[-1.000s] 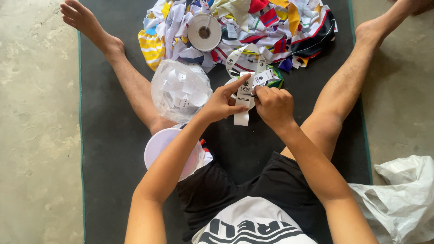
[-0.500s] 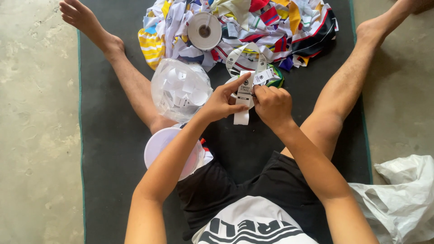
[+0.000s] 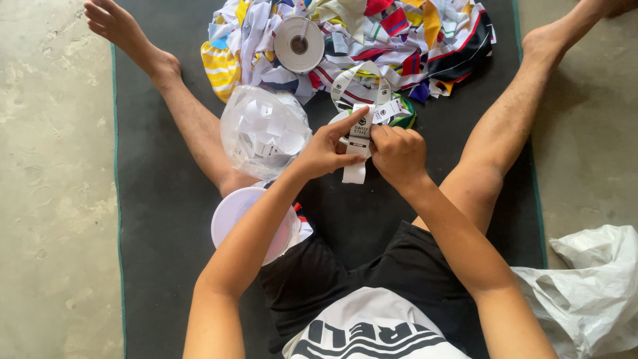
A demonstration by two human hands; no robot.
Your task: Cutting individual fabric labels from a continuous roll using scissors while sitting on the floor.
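Head view: both hands meet over the dark mat (image 3: 159, 219), between the spread legs. The left hand (image 3: 325, 149) and right hand (image 3: 397, 151) pinch one white label strip (image 3: 357, 149), its long axis running away from the person, loose end hanging toward them. One tape roll (image 3: 299, 44) lies on the single cloth pile (image 3: 399, 40); one clear bag (image 3: 264, 131) sits just left.

both hands (image 3: 325, 149) (image 3: 399, 154) together, fingers pinched

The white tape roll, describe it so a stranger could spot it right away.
Look at the heap of colourful striped fabric pieces at the far end of the dark floor mat. The white tape roll lies flat on its left part, the only round thing there, with a dark centre hole.
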